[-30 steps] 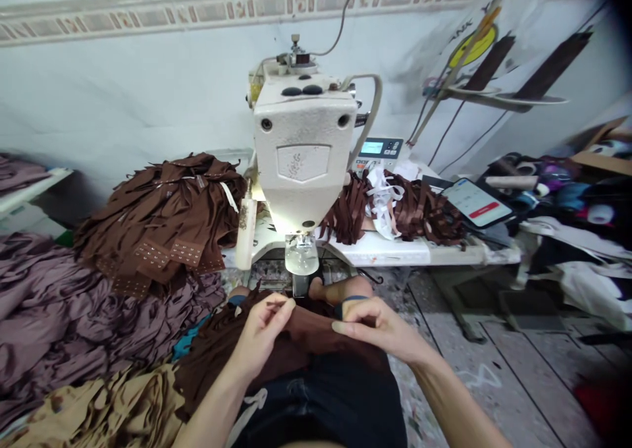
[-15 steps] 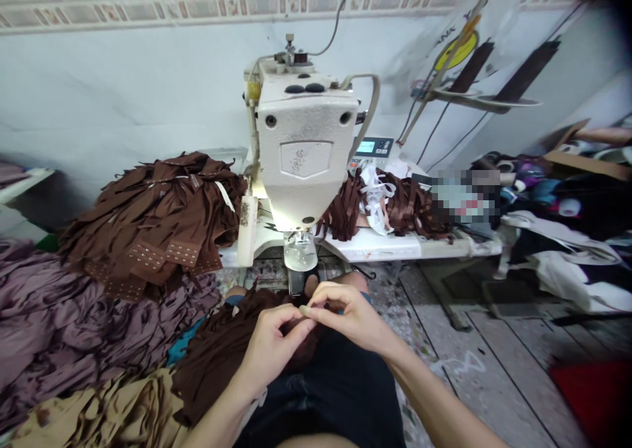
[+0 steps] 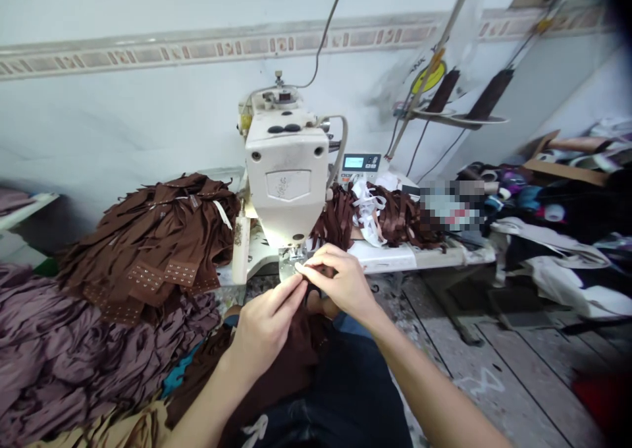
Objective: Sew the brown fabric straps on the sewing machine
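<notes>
My left hand (image 3: 269, 326) is closed in a pinch on the edge of a brown fabric piece (image 3: 296, 356), which hangs down over my lap. Close beside it, my right hand (image 3: 340, 280) pinches the same edge, thumb and forefinger pressed together; the bit between its fingertips is mostly hidden. Both sets of fingertips are just in front of the needle area of a white sewing machine (image 3: 286, 184), over its small metal plate (image 3: 286, 267). The machine's lamp lights this spot.
Brown pieces with metal fasteners (image 3: 162, 237) are heaped left of the machine. Mauve cloth (image 3: 99, 356) and tan cloth (image 3: 118, 431) lie below. More brown strips (image 3: 405, 217), a control panel (image 3: 360, 163) and thread cones (image 3: 488, 95) are to the right.
Both hands have moved up and forward from above my lap to the needle area, bringing the brown fabric piece along. The view has tilted up and shifted slightly right.
</notes>
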The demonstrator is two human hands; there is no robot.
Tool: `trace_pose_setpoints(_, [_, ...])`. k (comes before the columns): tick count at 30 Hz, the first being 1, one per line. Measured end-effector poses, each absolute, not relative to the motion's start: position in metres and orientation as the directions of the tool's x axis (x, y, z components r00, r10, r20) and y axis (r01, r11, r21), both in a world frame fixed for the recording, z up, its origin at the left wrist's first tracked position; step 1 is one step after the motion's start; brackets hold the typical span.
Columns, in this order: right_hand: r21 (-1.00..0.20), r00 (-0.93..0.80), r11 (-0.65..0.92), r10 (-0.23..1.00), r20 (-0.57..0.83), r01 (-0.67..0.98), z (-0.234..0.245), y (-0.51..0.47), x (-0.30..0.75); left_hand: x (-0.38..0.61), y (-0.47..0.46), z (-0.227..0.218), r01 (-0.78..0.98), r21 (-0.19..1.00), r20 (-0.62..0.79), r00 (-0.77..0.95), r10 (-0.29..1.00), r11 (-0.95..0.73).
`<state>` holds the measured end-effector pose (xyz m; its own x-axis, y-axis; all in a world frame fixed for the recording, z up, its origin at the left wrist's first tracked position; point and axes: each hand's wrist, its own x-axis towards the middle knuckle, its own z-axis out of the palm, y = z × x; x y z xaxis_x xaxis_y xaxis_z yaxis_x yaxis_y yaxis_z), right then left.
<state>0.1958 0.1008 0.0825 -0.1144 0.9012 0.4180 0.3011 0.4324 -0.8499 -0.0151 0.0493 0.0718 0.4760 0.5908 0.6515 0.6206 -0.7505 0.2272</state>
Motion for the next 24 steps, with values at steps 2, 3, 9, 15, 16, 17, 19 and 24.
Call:
trace_pose_setpoints(2, [-0.921, -0.073, 0.335, 0.942, 0.327, 0.198, 0.07, 0.111, 0.193, -0.015, 0.055, 0.072, 0.65, 0.121, 0.616, 0.543, 0.57, -0.75])
trace_pose_setpoints(3, [-0.956, -0.035, 0.265, 0.964, 0.263, 0.123, 0.063, 0.114, 0.191, -0.014, 0.056, 0.072, 0.668, 0.097, 0.608, 0.547, 0.575, -0.738])
trace_pose_setpoints(9, [-0.99, 0.048, 0.017, 0.999, 0.011, -0.142, 0.034, 0.101, 0.18, 0.006, 0.046, 0.064, 0.793, 0.056, 0.639, 0.438, 0.632, -0.607])
trace_pose_setpoints(15, [-0.994, -0.104, -0.027, 0.994, -0.016, -0.107, -0.003, 0.068, 0.192, 0.026, 0.041, 0.057, 0.881, 0.027, 0.637, 0.349, 0.687, -0.472])
trace_pose_setpoints(16, [-0.996, -0.121, -0.022, 0.993, -0.012, -0.084, -0.01, 0.066, 0.198, 0.026, 0.042, 0.056, 0.883, 0.049, 0.636, 0.334, 0.696, -0.468])
trace_pose_setpoints(17, [-0.998, -0.131, -0.025, 0.991, -0.016, -0.065, -0.016, 0.064, 0.204, 0.025, 0.042, 0.055, 0.878, 0.077, 0.636, 0.322, 0.701, -0.472])
trace_pose_setpoints(19, [-0.996, -0.157, -0.072, 0.986, -0.063, -0.054, -0.029, 0.064, 0.217, 0.019, 0.043, 0.053, 0.845, 0.143, 0.635, 0.321, 0.703, -0.515])
trace_pose_setpoints(24, [-0.992, -0.261, -0.113, 0.957, -0.123, 0.054, -0.059, 0.07, 0.242, -0.003, 0.048, 0.046, 0.741, 0.261, 0.615, 0.366, 0.699, -0.618])
